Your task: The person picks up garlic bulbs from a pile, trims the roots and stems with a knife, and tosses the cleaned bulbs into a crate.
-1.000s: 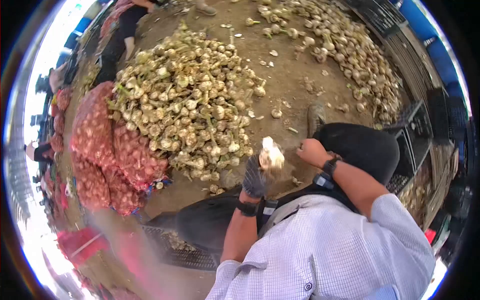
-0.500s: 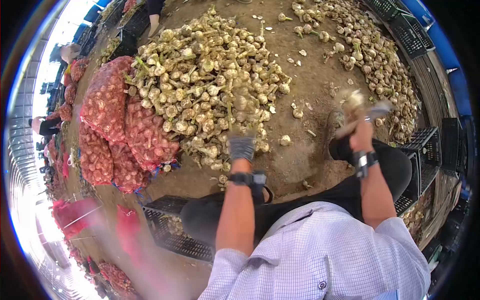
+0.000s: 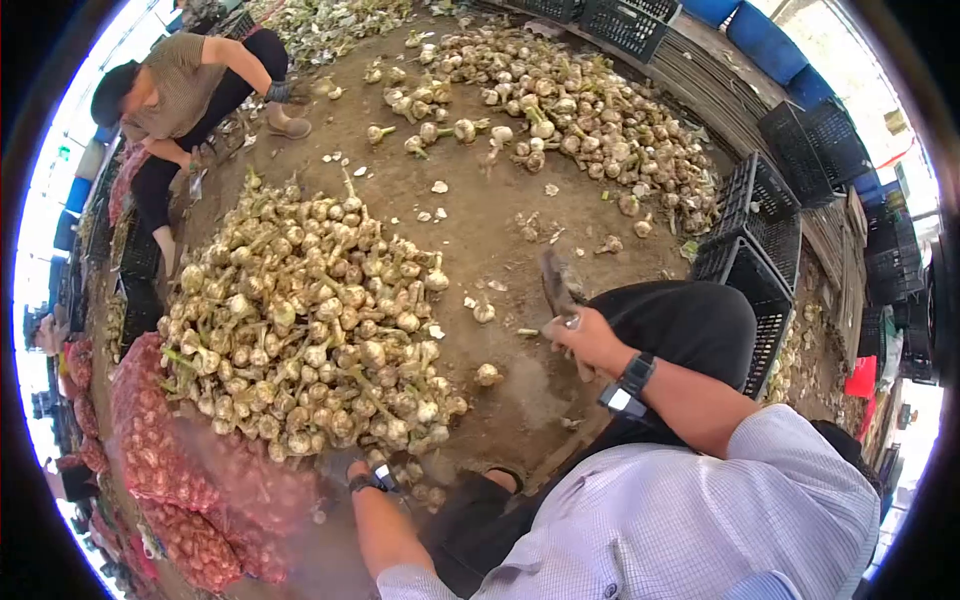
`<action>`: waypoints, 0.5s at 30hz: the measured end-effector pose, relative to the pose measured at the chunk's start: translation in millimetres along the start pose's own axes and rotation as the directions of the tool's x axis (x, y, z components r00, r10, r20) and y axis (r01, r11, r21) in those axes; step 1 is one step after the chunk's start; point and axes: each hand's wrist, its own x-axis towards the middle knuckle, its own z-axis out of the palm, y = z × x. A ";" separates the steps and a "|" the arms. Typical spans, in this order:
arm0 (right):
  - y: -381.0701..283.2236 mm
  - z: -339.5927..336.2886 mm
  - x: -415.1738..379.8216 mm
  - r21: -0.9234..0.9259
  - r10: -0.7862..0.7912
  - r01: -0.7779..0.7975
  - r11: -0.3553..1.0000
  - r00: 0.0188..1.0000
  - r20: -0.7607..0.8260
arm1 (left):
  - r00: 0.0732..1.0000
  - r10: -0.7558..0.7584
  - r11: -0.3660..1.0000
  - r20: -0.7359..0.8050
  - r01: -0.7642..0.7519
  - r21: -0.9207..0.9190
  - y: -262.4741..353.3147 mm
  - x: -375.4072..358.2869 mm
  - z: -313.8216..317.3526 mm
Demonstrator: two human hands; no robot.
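On bare dirt beside the garlic pile point(image 3: 310, 330), right hand point(image 3: 590, 340) grip closed on a knife point(image 3: 558, 290), left hand point(image 3: 345, 465) blurred, grip perhaps on bulbs.

An open-air garlic sorting yard: garlic heaps point(image 3: 300, 320) on dirt ground point(image 3: 480, 230), red mesh sacks point(image 3: 160, 460), black crates point(image 3: 760, 230)

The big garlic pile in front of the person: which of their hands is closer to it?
Left. The left hand reaches into the near edge of the big garlic pile, touching the bulbs. The right hand is off to the pile's right, over bare ground, gripping a tool.
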 end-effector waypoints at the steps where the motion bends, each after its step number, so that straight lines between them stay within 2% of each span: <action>1: 9.5 4.7 4.4 -0.036 -0.031 0.031 0.999 1.000 0.006 | 0.993 0.111 0.991 -0.045 -0.107 0.075 -6.6 5.5 18.7; 2: 12.8 9.4 6.2 -0.067 -0.063 0.064 0.996 0.998 0.011 | 0.970 0.204 0.979 -0.132 -0.204 0.013 -9.4 7.0 27.2; 3: 4.6 17.9 0.6 -0.004 -0.081 0.081 0.997 0.997 -0.013 | 0.993 0.111 0.994 -0.035 -0.111 -0.016 1.6 -2.7 -13.2; 4: 9.2 24.1 1.4 -0.036 -0.086 0.088 0.996 0.995 0.042 | 0.998 0.014 0.999 0.067 -0.012 -0.030 10.7 -25.1 -72.7; 5: 8.3 29.1 3.3 -0.068 -0.091 0.098 0.993 0.991 0.100 | 0.996 -0.056 0.981 0.069 0.067 -0.183 9.2 -31.0 -82.7; 7: 7.2 36.9 2.1 -0.177 -0.111 0.143 0.974 0.977 0.181 | 0.975 -0.197 0.855 0.103 0.222 -0.468 4.8 -43.5 -100.2; 9: -28.6 41.7 -23.9 -0.324 -0.138 0.210 0.923 0.963 0.231 | 0.991 -0.014 0.748 0.134 0.099 -0.656 27.0 -64.7 -112.8; 10: -20.5 46.8 -22.2 -0.304 -0.170 0.244 0.921 0.954 0.249 | 0.986 0.073 0.636 0.153 0.072 -0.769 46.7 -87.4 -132.0; 12: 4.3 61.1 -17.8 -0.262 -0.230 0.307 0.915 0.930 0.286 | 0.922 0.284 0.333 0.265 0.165 -0.928 102.7 -171.6 -203.7; 14: 0.1 61.3 -27.7 -0.157 -0.142 0.200 0.967 0.936 0.321 | 0.819 0.489 0.172 0.300 0.247 -0.954 142.6 -252.4 -266.6; 15: -3.7 63.7 -34.8 -0.104 -0.093 0.137 0.985 0.932 0.351 | 0.791 0.586 0.144 0.176 0.112 -0.983 148.1 -259.0 -255.1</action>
